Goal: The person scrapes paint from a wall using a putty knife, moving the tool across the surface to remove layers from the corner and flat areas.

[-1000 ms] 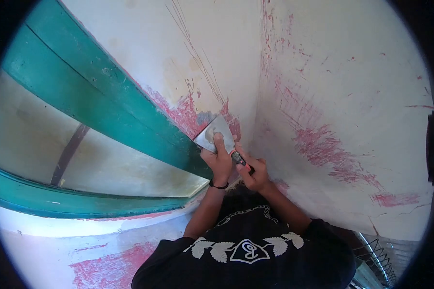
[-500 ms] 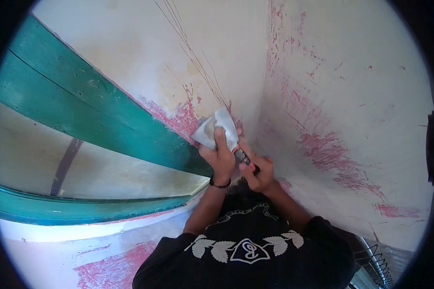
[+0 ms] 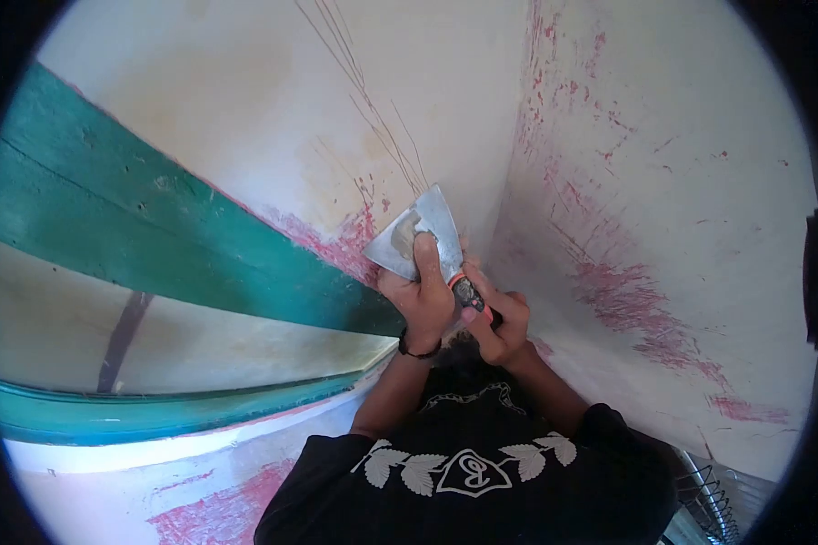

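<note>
A metal putty knife (image 3: 415,234) with a wide, putty-smeared blade lies flat against the cream wall (image 3: 245,100) near the inside corner. My left hand (image 3: 422,295) presses its fingers on the blade's face. My right hand (image 3: 497,323) is wrapped around the knife's red and black handle just below. The blade covers a patch of pink scraped paint (image 3: 341,238) beside the green wooden window frame (image 3: 154,236). A black band circles my left wrist.
The adjoining right wall (image 3: 663,182) carries streaks of pink paint. A glass pane (image 3: 200,327) sits inside the green frame. A wire metal rack (image 3: 713,490) shows at the lower right. More pink patches mark the wall below the window.
The knife has slid upward along the wall toward the corner, both hands moving with it. The view has shifted slightly too.
</note>
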A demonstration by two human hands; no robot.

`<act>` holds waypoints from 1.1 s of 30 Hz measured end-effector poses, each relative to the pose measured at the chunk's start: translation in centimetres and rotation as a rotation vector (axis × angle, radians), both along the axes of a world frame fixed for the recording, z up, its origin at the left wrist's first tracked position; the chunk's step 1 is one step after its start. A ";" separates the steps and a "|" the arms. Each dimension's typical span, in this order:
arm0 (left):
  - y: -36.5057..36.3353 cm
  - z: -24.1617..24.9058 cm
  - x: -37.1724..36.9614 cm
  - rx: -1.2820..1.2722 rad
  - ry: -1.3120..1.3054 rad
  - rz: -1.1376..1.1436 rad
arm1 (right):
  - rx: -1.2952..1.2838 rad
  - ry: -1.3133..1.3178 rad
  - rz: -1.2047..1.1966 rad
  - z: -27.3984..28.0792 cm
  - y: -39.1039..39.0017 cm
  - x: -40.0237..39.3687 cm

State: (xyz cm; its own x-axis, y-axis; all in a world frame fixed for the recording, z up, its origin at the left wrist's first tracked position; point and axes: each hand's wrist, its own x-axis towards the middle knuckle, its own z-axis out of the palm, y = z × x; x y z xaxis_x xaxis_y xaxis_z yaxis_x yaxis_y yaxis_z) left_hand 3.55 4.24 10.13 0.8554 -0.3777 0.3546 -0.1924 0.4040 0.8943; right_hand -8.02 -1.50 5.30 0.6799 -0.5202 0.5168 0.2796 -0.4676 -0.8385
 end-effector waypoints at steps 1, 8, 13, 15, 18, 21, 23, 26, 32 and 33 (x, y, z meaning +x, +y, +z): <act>-0.2 0.3 0.1 -0.010 0.004 -0.015 | 0.006 -0.035 -0.003 0.0 -0.2 0.3; 0.3 -4.5 -1.0 -0.038 0.186 0.018 | -0.085 0.016 0.009 -1.7 0.1 -1.0; -0.4 -0.7 -0.6 -0.109 0.102 0.004 | -0.071 0.020 0.041 0.6 -0.7 -0.1; -0.4 -1.0 -0.7 -0.107 0.128 0.027 | -0.102 -0.024 0.024 -0.3 -0.6 -0.3; 0.0 -2.1 -1.3 -0.104 0.189 0.058 | -0.138 -0.026 0.037 -0.6 -0.4 -0.8; 0.1 -1.0 -0.8 -0.120 0.129 0.042 | -0.156 -0.050 0.046 1.4 -0.7 -0.2; 0.1 0.8 -0.1 -0.177 0.150 -0.022 | -0.153 -0.069 0.046 2.6 -0.3 0.2; 0.3 1.3 -0.5 -0.221 0.203 -0.026 | -0.167 -0.082 0.055 3.2 -0.6 0.5; 1.2 -0.8 -1.2 -0.140 0.241 0.043 | -0.186 -0.085 0.079 2.9 -0.4 -0.1; 1.3 0.1 -1.1 -0.163 0.232 0.029 | -0.194 -0.080 0.087 4.4 -0.6 0.2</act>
